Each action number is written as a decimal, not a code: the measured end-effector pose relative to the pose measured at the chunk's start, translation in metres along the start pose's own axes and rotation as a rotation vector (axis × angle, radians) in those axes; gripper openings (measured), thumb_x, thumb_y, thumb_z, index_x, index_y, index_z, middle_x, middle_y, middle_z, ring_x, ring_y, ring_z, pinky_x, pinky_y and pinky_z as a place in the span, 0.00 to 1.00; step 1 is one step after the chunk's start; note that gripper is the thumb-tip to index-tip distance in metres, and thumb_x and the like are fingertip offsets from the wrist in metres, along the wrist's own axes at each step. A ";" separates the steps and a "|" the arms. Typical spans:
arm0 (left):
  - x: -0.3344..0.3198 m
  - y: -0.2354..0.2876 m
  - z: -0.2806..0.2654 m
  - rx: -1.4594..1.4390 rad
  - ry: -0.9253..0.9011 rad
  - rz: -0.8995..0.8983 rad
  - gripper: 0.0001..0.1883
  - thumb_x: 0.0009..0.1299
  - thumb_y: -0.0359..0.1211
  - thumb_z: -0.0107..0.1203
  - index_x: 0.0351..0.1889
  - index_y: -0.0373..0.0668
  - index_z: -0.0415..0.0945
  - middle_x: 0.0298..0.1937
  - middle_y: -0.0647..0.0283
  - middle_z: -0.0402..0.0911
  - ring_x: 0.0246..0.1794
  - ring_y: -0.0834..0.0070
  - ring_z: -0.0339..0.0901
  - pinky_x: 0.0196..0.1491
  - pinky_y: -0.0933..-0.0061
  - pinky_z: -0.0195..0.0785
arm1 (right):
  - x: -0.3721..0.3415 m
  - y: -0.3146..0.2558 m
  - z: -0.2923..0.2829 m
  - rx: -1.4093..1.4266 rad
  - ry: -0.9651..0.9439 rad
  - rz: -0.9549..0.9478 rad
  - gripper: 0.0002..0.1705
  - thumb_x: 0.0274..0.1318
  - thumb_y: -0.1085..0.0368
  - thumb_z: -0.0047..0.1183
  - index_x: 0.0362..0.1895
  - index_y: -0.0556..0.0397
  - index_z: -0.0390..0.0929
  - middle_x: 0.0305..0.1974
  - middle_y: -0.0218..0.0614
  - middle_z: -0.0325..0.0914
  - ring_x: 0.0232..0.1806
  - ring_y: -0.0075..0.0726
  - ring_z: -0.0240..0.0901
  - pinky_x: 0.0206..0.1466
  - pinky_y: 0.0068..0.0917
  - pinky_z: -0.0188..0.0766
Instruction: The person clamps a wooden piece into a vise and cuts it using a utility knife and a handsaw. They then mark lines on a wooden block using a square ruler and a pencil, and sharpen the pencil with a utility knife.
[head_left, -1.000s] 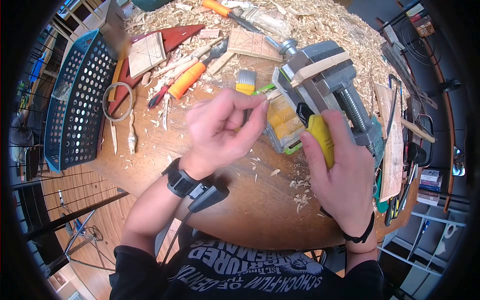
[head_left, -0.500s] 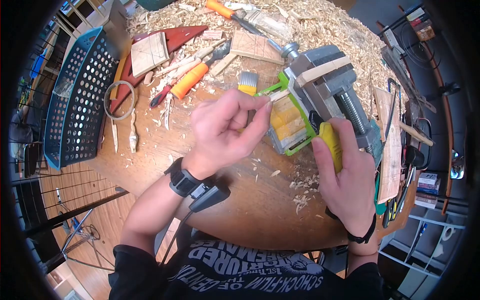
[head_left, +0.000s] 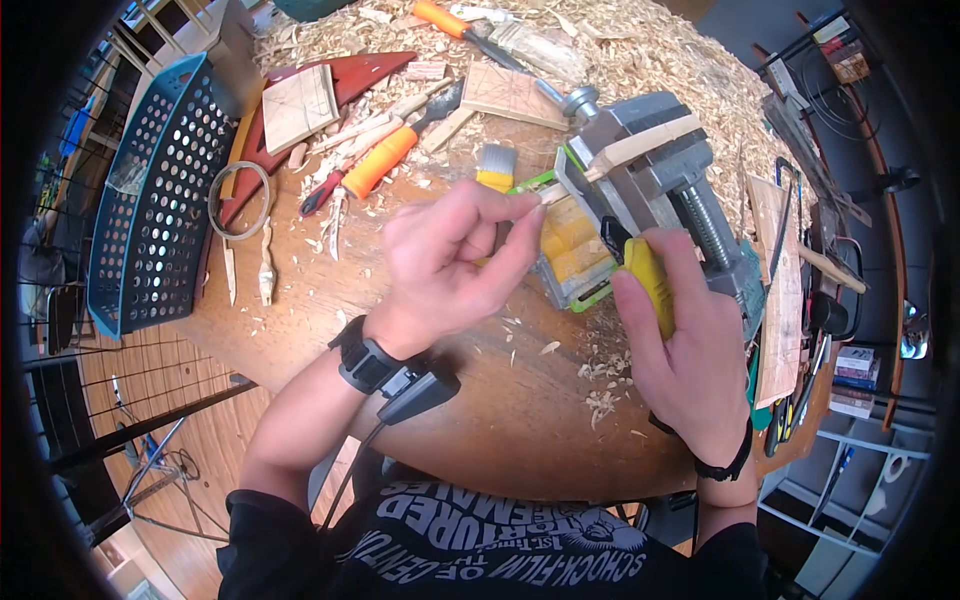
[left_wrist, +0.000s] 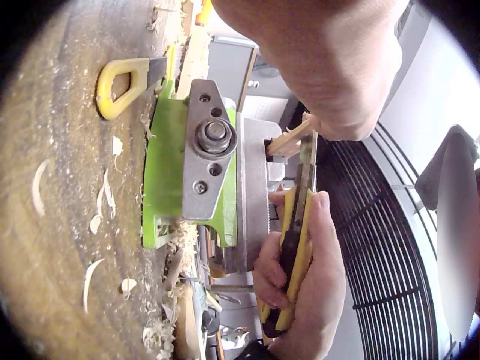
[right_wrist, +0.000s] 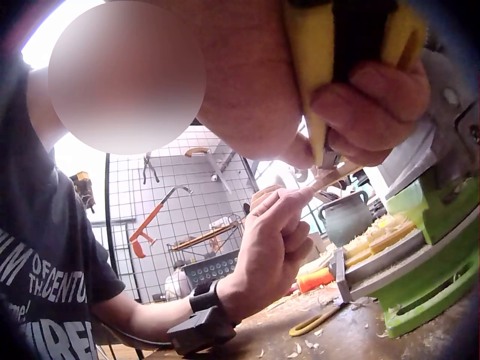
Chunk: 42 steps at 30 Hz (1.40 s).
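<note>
In the head view the left hand (head_left: 450, 262) pinches the tip of a thin wooden piece (head_left: 556, 190) between thumb and forefinger. The right hand (head_left: 690, 350) grips a yellow utility knife (head_left: 648, 282) just right of it. The knife's blade lies along the wood close to the left fingertips in the left wrist view, with the knife handle (left_wrist: 294, 262) in the right hand (left_wrist: 319, 289). Behind both hands stands a metal vise (head_left: 660, 160) with a green base (left_wrist: 166, 161); a pale wood strip (head_left: 645, 140) lies across its top.
Wood shavings (head_left: 640, 50) cover the table's far side. A blue perforated basket (head_left: 160, 200) stands at the left, near a tape ring (head_left: 240, 200) and square wooden boards (head_left: 300, 108). An orange-handled chisel (head_left: 380, 162) and a brush (head_left: 495, 165) lie beyond the left hand. Boards and tools lie at the right.
Over the last second the right hand with the knife moved back from the wood, then forward and left again. The left hand keeps its pinch, having shifted only slightly.
</note>
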<state>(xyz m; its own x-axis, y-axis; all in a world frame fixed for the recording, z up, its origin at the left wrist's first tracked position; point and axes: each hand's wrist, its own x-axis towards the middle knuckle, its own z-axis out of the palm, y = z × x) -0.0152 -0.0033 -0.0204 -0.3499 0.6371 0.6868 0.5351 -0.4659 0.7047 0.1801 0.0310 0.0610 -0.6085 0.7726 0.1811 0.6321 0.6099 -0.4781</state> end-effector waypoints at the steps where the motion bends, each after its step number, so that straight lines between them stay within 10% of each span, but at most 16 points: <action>1: 0.000 0.000 0.000 0.001 0.001 0.004 0.06 0.60 0.22 0.66 0.30 0.40 0.80 0.10 0.75 0.55 0.09 0.88 0.53 0.16 0.80 0.47 | 0.001 -0.001 0.000 0.003 -0.010 0.012 0.17 0.65 0.57 0.55 0.51 0.51 0.69 0.23 0.45 0.78 0.22 0.57 0.78 0.22 0.43 0.71; 36: 0.002 0.001 -0.002 0.004 -0.035 0.013 0.06 0.60 0.21 0.67 0.32 0.36 0.82 0.10 0.74 0.58 0.09 0.89 0.55 0.15 0.81 0.48 | 0.002 -0.010 -0.011 -0.095 -0.111 0.142 0.19 0.63 0.57 0.57 0.54 0.51 0.72 0.29 0.53 0.79 0.31 0.67 0.77 0.29 0.45 0.71; 42: 0.001 0.001 -0.002 -0.016 -0.031 0.014 0.05 0.60 0.20 0.67 0.32 0.35 0.81 0.10 0.74 0.58 0.09 0.89 0.55 0.15 0.81 0.47 | -0.005 -0.003 -0.012 -0.183 -0.007 0.081 0.16 0.63 0.55 0.57 0.48 0.48 0.71 0.18 0.45 0.76 0.20 0.58 0.76 0.20 0.45 0.70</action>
<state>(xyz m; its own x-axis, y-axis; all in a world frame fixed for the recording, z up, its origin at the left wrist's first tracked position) -0.0165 -0.0040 -0.0185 -0.3189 0.6490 0.6907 0.5275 -0.4839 0.6982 0.1873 0.0273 0.0720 -0.5550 0.8196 0.1423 0.7553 0.5682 -0.3267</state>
